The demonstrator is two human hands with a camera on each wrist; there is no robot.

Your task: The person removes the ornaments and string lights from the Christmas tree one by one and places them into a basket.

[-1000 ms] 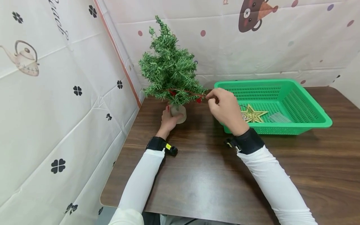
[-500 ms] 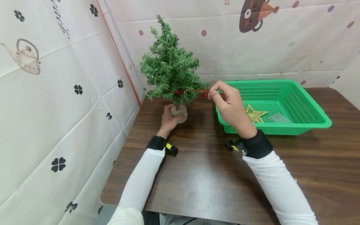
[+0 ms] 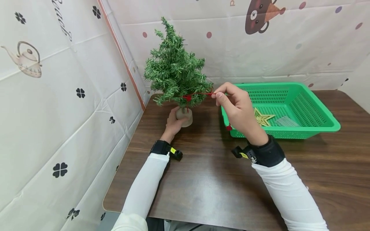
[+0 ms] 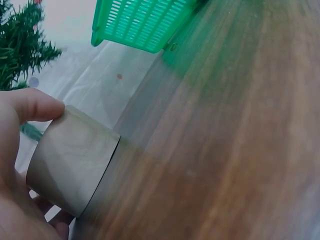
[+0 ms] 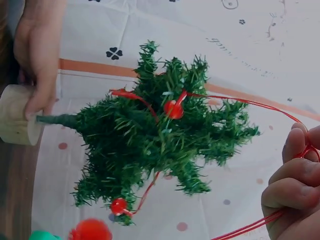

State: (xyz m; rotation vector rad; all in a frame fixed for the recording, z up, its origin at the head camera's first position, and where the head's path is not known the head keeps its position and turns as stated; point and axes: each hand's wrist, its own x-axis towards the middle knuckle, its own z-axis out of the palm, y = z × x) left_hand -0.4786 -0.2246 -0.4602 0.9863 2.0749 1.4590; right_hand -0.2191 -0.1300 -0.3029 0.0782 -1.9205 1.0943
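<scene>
A small artificial Christmas tree (image 3: 177, 69) stands at the table's back left. Its round wooden base (image 3: 187, 118) is held by my left hand (image 3: 172, 124), thumb over the top edge in the left wrist view. My right hand (image 3: 238, 107), right of the tree, pinches a doubled red string (image 5: 235, 99) and keeps it stretched to the branches. Part of the string wraps the lower foliage, with a red bead-like ornament (image 5: 173, 109) and a second red ornament (image 5: 118, 205) on it. Another red ornament (image 3: 229, 127) hangs below my right hand, before the basket's corner.
A green plastic basket (image 3: 318, 129) stands on the right behind my right forearm. In it lie a gold star (image 3: 262, 118) and some clear thin pieces (image 3: 286, 121). The wooden table (image 3: 199, 186) meets a patterned sheet (image 3: 86, 128) at the left and back.
My right hand has shifted slightly right with the string. The red ornament on the lower branches has moved right, and another now hangs below that hand. My left hand stays on the base.
</scene>
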